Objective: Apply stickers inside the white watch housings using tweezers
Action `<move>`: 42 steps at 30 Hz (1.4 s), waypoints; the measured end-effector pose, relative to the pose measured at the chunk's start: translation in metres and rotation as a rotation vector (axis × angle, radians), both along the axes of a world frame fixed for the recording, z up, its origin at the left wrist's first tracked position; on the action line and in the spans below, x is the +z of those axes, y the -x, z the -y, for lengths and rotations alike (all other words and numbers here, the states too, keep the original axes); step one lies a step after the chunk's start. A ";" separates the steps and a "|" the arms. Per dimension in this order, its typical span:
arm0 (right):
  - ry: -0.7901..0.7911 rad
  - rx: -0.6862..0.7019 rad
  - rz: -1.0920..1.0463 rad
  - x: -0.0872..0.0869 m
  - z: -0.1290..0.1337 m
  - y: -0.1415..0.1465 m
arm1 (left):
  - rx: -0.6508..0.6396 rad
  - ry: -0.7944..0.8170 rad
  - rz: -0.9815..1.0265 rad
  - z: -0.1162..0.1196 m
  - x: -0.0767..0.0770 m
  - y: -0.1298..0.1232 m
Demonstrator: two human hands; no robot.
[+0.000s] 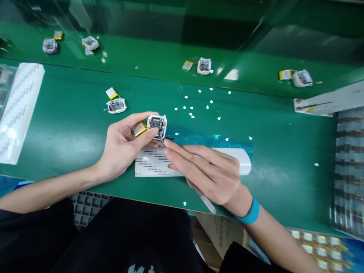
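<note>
My left hand (pixel 122 146) is closed around a white watch case (pixel 165 127) whose circuit board faces up, its thumb lying on the lower part. A yellow-edged battery (pixel 140 128) sticks out beside the case, between the same hand's fingers and thumb. In my right hand (pixel 209 172) is a slim pair of tweezers (pixel 207 201), mostly covered by the fingers; its metal tip touches or nearly touches the case's lower edge. Beneath both hands lies a white printed backing sheet (pixel 155 163). Another open watch case (pixel 116 106) with its battery (pixel 112 93) rests farther off, to the left.
Small white stickers (pixel 211 101) are scattered over the green table (pixel 71 140). Beyond, several open cases (pixel 204 66) with batteries sit on a green strip (pixel 148 57). A printed sheet (pixel 24 110) lies left; stacked trays (pixel 348 170) and a battery tray (pixel 321 251) are right.
</note>
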State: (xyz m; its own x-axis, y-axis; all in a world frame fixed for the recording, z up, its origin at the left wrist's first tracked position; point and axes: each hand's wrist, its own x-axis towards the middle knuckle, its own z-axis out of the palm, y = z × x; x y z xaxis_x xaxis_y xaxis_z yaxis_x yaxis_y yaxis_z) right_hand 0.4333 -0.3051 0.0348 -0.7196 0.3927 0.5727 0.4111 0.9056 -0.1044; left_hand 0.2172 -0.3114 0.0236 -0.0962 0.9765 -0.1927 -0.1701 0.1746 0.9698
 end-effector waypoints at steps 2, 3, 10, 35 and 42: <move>-0.008 0.002 -0.011 0.002 -0.001 0.000 | -0.021 -0.018 -0.006 0.001 0.002 0.001; -0.006 0.003 -0.008 0.003 -0.001 0.000 | -0.044 -0.028 -0.018 -0.001 0.002 0.003; -0.087 0.029 -0.019 -0.001 -0.004 -0.005 | 0.045 -0.424 -0.713 -0.137 -0.024 0.059; -0.105 0.042 -0.097 -0.014 -0.021 -0.009 | 0.262 0.081 -1.555 -0.202 -0.032 0.157; -0.076 0.058 -0.139 -0.011 -0.025 -0.012 | 0.285 0.009 -1.450 -0.188 -0.022 0.158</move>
